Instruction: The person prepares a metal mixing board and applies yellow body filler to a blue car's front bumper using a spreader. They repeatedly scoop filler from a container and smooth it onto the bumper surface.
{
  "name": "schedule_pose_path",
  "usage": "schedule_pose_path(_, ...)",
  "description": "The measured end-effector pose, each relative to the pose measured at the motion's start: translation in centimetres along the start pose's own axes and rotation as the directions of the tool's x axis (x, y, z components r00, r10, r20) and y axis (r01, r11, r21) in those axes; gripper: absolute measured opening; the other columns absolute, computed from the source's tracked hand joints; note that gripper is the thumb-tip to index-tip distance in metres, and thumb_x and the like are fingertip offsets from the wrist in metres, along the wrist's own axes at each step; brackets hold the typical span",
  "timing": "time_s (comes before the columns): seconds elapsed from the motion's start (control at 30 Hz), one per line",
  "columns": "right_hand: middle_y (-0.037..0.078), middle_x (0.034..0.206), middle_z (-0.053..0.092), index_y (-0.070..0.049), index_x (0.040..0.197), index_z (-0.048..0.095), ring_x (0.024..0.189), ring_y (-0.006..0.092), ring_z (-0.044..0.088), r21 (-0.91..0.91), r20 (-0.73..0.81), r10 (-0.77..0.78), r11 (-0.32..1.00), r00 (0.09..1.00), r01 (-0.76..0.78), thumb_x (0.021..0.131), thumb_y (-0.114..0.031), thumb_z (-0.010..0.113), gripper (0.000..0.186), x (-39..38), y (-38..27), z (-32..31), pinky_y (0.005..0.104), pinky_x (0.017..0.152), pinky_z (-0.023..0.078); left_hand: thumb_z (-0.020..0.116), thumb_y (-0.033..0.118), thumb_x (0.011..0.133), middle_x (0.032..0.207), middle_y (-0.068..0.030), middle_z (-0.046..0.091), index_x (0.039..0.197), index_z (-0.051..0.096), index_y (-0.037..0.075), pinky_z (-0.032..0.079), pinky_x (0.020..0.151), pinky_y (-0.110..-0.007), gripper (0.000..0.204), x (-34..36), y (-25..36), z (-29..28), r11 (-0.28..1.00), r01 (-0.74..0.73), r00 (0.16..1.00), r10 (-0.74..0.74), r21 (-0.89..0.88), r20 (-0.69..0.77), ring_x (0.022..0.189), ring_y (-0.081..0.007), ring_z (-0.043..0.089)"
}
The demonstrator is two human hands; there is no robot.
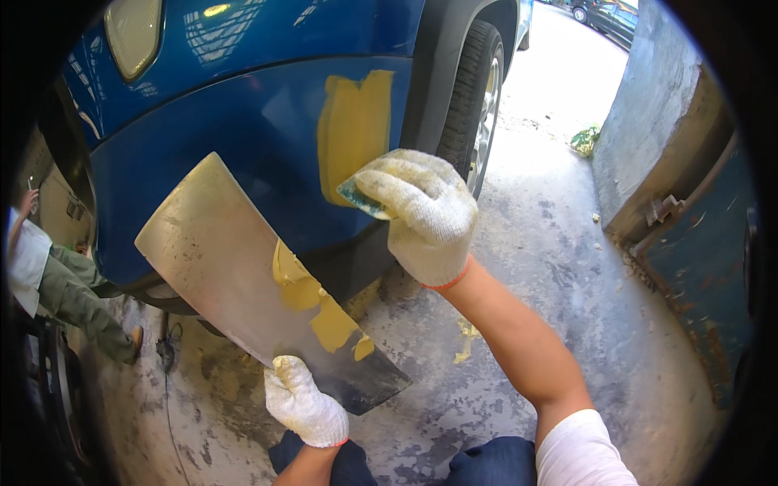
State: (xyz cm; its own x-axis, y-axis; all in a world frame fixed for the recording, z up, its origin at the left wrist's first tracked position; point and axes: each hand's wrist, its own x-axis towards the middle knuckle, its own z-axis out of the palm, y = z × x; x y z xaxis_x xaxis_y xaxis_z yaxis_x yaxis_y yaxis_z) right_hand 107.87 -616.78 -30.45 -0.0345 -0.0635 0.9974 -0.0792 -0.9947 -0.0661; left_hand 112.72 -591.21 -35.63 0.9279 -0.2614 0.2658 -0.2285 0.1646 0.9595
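My left hand point(304, 405), in a white knit glove, grips the near edge of a large metal sheet point(207, 231), its thumb on top. Lumps of yellow body filler point(332, 324) lie along the sheet's right edge. In my gloved right hand point(433, 206) is a thin green spreader point(365, 198), pinched between thumb and fingers. The spreader's edge is at the lower end of a yellow filler patch point(356, 130) on the blue car bumper point(243, 138); whether it touches cannot be made out. The patch lies just left of the black wheel-arch trim.
A car wheel point(478, 105) stands right of the bumper. Farther right are a concrete pillar point(648, 105) and a rusty blue metal door point(697, 259). Yellow filler spots point(466, 340) mark the worn floor. At the far left is another person point(61, 275); a cable point(168, 405) runs nearby.
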Motion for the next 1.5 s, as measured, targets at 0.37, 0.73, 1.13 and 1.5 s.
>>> schedule_pose_path(0.37,0.006,0.094,0.076,-0.009,0.094,0.076,0.091,0.0283,0.075,0.048,0.128,0.065,0.996,0.99,-0.072,0.067,0.002,0.076,0.03,-2.6,-1.3,-0.7,0.0403,0.078,0.059,0.062,0.026,0.112,0.109,-0.0096,0.071,0.121,0.066,-0.009,0.053,0.086,-0.031,0.036,-0.5,1.0,0.6,1.0,-0.016,0.998,0.017,0.016,-0.063,0.095,-0.0148,0.062)
schedule_pose_path(0.73,0.017,0.105,0.077,-0.001,0.116,0.078,0.102,0.0269,0.075,0.009,0.057,0.364,0.931,0.93,-0.365,0.089,0.008,0.074,0.028,4.0,-0.6,-3.6,0.035,0.09,0.06,0.059,0.029,0.113,0.099,-0.0092,0.068,0.11,0.064,-0.008,0.053,0.08,-0.032,0.037,-0.6,2.4,0.8,1.0,0.013,0.992,-0.016,-0.021,-0.123,0.088,-0.0137,0.059)
schedule_pose_path(1.13,0.011,0.099,0.076,-0.006,0.106,0.08,0.096,0.0298,0.07,-0.248,0.205,-0.005,0.967,0.979,0.057,0.082,0.005,0.076,0.026,4.1,-1.7,-2.5,0.0398,0.085,0.055,0.057,0.032,0.114,0.109,-0.0122,0.07,0.121,0.063,-0.009,0.053,0.088,-0.033,0.042,3.0,3.0,-3.4,0.992,-0.052,0.975,0.026,-0.114,-0.221,0.096,-0.0166,0.062)
schedule_pose_path(1.5,0.014,0.114,0.079,0.003,0.13,0.071,0.105,0.0167,0.074,-0.056,0.461,0.77,0.522,0.441,-0.851,0.096,-0.006,0.071,0.036,1.3,-12.4,-5.2,0.0302,0.095,0.057,0.059,0.033,0.113,0.087,-0.0007,0.064,0.099,0.061,0.002,0.048,0.073,-0.027,0.034,2.2,3.8,-4.3,0.996,0.062,0.989,-0.07,-0.066,-0.127,0.078,-0.0089,0.055)
